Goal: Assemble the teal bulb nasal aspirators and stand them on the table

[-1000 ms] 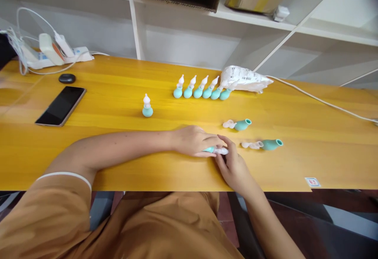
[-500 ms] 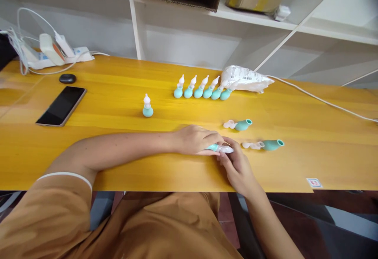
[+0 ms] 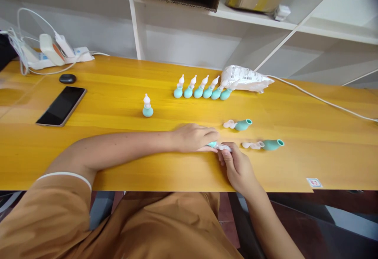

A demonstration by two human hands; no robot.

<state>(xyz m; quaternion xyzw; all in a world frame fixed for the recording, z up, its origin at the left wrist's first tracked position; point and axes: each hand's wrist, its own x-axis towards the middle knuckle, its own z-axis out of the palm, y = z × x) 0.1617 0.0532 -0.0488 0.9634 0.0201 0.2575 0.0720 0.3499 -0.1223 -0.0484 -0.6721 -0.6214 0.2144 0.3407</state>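
Observation:
My left hand [image 3: 196, 137] is closed around the teal bulb [image 3: 212, 144] of a nasal aspirator lying on its side, most of it hidden by my fingers. My right hand [image 3: 238, 166] pinches the aspirator's clear nozzle [image 3: 223, 147] between thumb and fingers. Right of my hands lie two separate teal bulbs, a nearer one [image 3: 273, 145] and a farther one [image 3: 243, 124], open mouths facing right. Beside them are translucent nozzle parts, one group nearer [image 3: 253, 145] and one farther [image 3: 230, 124]. A fitted aspirator [image 3: 147, 111] stands upright beyond my left forearm.
Several fitted aspirators [image 3: 198, 92] stand in a row at the back, beside a white plastic package [image 3: 246, 78]. To the left are a phone [image 3: 61, 106], a black mouse [image 3: 67, 78] and a power strip [image 3: 84, 54]. A white cable [image 3: 319, 99] crosses the right side.
My right fingers have shifted from reaching over the nozzle's tip to pinching it, thumb on top. My left hand has drawn slightly left with the bulb.

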